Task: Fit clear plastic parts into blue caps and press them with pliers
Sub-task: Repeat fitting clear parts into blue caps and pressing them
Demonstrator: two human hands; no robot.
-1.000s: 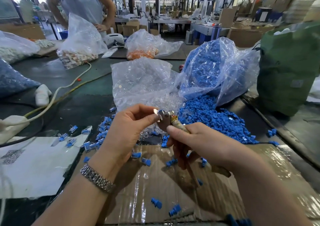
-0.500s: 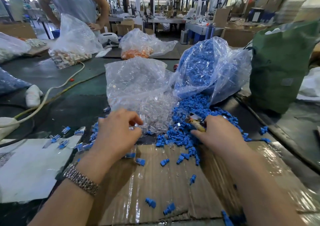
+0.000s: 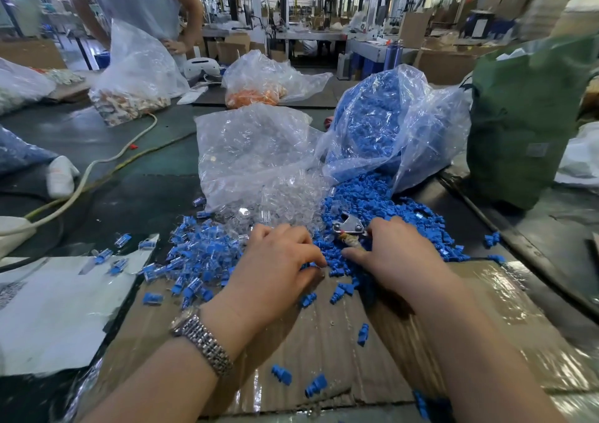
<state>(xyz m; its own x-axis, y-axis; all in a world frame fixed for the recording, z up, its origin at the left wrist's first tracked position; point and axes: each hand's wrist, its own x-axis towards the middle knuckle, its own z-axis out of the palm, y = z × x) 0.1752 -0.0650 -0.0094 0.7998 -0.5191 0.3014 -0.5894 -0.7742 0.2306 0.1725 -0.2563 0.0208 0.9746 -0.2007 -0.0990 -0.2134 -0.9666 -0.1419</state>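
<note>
Reaching into parts, head view | left hand (image 3: 275, 267) knuckles up, fingers curled at blue caps (image 3: 382, 208), whether it holds one cannot be told | right hand (image 3: 392, 254) wrapped round pliers (image 3: 348, 228), head poking toward 11 o'clock | clear parts (image 3: 285, 195) at 12 o'clock of left hand, spilling from bag (image 3: 252, 150)

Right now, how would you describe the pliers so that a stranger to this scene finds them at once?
Start at the big plastic bag spilling blue caps onto the table. Follow the spill toward the right hand. The pliers poke out just left of its fingers: the only shiny metal piece among the blue and clear plastic bits.
</note>
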